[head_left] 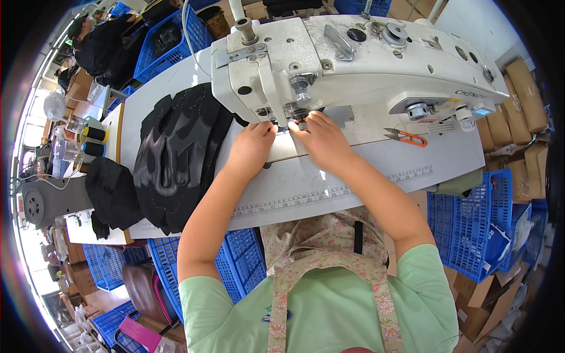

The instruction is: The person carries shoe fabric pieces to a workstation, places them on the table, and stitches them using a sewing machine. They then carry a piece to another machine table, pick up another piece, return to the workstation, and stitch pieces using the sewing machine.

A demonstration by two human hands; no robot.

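Both hands are at the needle area of a white sewing machine (359, 59). My left hand (252, 146) lies just left of the presser foot, its fingers bent and pressed together at the needle plate. On the other side, my right hand (321, 140) curls its fingers close beneath the needle bar. What the fingertips hold is mostly hidden by the hands and the machine head; a little dark material shows there. Left of my left forearm lies a stack of black fabric pieces (176, 141) with stitched lines and a glossy raised pattern.
Orange-handled thread snips (407, 137) lie right of my right hand. A printed ruler scale (335, 191) runs along the table's near edge. Thread spools (94, 141) stand at far left. Blue crates (471, 223) surround the table; another person (106, 47) sits at back left.
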